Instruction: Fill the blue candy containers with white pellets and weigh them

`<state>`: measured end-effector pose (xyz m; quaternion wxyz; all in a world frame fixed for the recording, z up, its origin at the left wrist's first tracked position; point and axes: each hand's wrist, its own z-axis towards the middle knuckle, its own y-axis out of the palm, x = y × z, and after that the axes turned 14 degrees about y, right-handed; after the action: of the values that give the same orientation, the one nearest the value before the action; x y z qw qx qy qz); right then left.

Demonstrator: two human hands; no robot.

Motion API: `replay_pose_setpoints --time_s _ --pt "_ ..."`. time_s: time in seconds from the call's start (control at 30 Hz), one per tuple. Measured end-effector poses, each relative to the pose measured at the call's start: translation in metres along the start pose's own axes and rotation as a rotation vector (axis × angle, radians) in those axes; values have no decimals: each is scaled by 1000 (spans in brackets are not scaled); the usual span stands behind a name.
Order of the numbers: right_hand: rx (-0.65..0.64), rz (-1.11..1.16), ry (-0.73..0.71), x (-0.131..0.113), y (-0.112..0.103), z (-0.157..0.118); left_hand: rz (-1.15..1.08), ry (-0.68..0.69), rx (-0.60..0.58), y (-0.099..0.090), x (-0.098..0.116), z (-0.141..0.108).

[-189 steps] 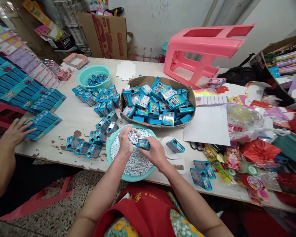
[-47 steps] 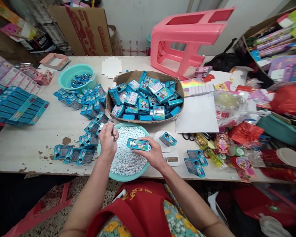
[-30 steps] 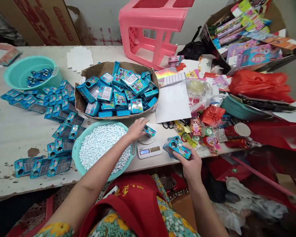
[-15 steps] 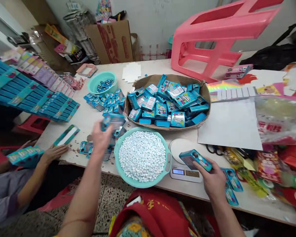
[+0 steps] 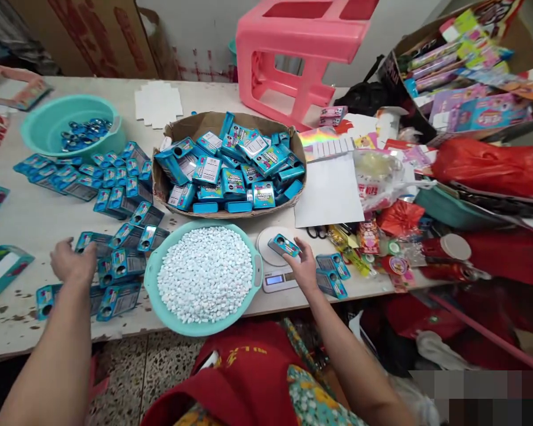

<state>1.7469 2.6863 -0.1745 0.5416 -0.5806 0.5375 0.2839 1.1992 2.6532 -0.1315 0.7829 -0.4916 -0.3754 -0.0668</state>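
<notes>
My right hand point(image 5: 302, 264) holds a small blue box point(image 5: 284, 245) by its end, over the white round plate of a digital scale point(image 5: 279, 280). On the left, my left hand point(image 5: 73, 260) has its fingers spread beside a group of upright blue boxes point(image 5: 127, 263) with holes in their tops. Between my arms stands a turquoise colander point(image 5: 153, 296) full of small white candies point(image 5: 206, 275). Behind it, a cardboard tray point(image 5: 182, 121) is heaped with blue boxes. Two blue boxes point(image 5: 333, 275) lie right of the scale.
A turquoise bowl point(image 5: 39, 127) with shiny blue pieces stands at the back left. A pink stool point(image 5: 255, 65) lies at the back. White sheets point(image 5: 331, 192), scissors point(image 5: 316, 232), bags and a box of colourful packs point(image 5: 393, 77) occupy the right side.
The view has swung to the right. My left hand has let go of the blue box it held and has opened. My right hand has brought its box over the scale plate.
</notes>
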Motion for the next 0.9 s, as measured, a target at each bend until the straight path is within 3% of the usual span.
replay_pose_setpoints --time_s 0.07,0.1,0.27,0.37,0.47,0.53,0.73,0.9 --pt "13 49 13 -3 -11 -7 162 8 170 9 28 -13" --pt "27 61 27 -4 -18 -10 174 43 198 17 47 -21" --pt "83 63 77 -4 -41 -19 -83 303 -64 78 149 -81" --pt "102 67 89 0 -47 -21 -159 363 -258 112 186 -111" --pt "111 72 99 5 -51 -24 -132 398 -485 135 203 -126" --pt "106 72 103 6 -53 -25 -90 441 -576 144 209 -130" --pt "51 26 49 5 -46 -19 66 586 -626 156 216 -133" --pt "15 -73 -39 -1 -16 2 254 536 -652 159 210 -133"
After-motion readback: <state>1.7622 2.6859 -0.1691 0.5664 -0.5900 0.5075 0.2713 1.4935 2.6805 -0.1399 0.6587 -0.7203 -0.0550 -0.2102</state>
